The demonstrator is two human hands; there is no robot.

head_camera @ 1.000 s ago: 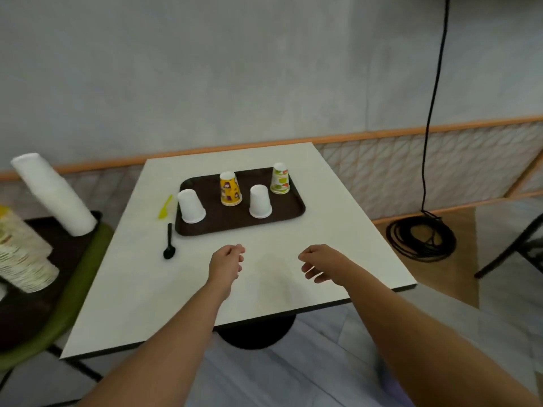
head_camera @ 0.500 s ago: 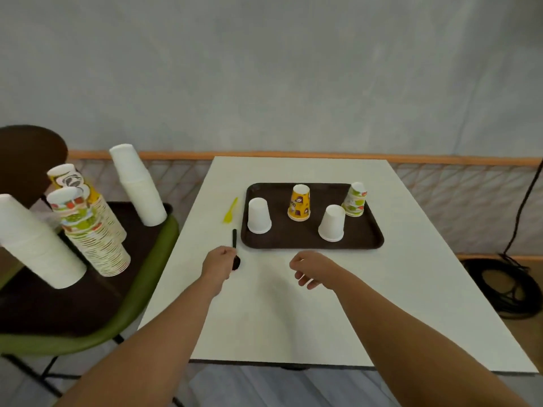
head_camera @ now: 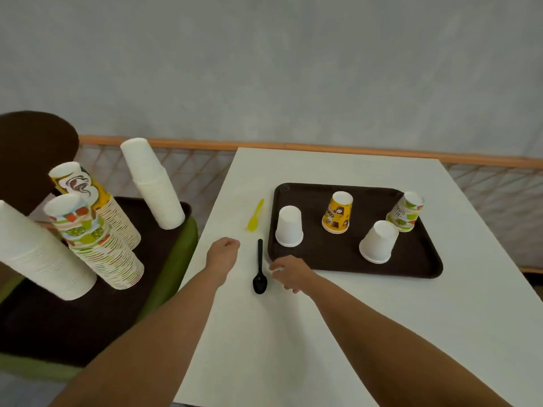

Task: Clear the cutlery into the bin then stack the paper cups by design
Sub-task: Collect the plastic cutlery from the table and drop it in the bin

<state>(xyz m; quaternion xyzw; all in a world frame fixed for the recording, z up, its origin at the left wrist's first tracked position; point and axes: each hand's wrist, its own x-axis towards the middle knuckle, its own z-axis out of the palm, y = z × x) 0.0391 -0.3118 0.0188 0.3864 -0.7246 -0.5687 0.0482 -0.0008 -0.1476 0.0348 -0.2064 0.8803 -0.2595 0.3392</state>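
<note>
White tabletop [head_camera: 323, 348] against a grey wall, both hands flanking a spoon

Left of the table's edge, a green-rimmed seat [head_camera: 179, 268] carries tall leaning cup stacks [head_camera: 97, 245], close to that edge. On the table, the left hand [head_camera: 224, 253] is curled into a loose fist and holds nothing. A yellow plastic utensil [head_camera: 255, 216] lies beyond it. The black plastic spoon [head_camera: 259, 268] lies on bare table between the hands, running alongside the brown tray's [head_camera: 411, 259] left rim. The right hand [head_camera: 289, 271] has slack, empty fingers at the tray's near-left corner. On the tray, upturned and apart, stand the left white cup [head_camera: 289, 226], yellow cup [head_camera: 337, 212], right white cup [head_camera: 379, 242] and lime-print cup [head_camera: 405, 211]. Bare table spreads along the near side.
</note>
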